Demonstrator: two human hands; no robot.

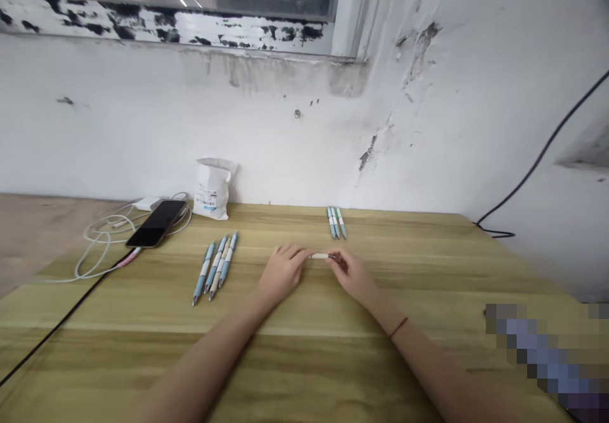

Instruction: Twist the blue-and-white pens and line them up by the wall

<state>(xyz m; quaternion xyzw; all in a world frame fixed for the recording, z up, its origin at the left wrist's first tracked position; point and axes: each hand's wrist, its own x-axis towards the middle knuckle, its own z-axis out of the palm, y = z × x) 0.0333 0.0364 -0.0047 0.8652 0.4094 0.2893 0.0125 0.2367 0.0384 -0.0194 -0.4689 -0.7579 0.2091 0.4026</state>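
Between my two hands a pen (320, 255) lies crosswise, its pale middle showing. My left hand (284, 267) has its fingers closed at one end of it. At the other end, which looks dark and metallic, my right hand (346, 269) pinches with thumb and fingers. Both ends are partly hidden by my fingers. To the left, a group of several blue, white and cream pens (216, 267) rests on the table. Beyond my right hand, another small group of pens (336, 223) lies side by side near the wall.
On the wooden table (295, 372), a white paper bag (212, 188) stands against the wall. A black phone (157, 223) and looped white cable (102, 239) lie at the left. A black cord (542, 153) hangs at the right; a blurred-out patch (547, 353) covers the right corner.
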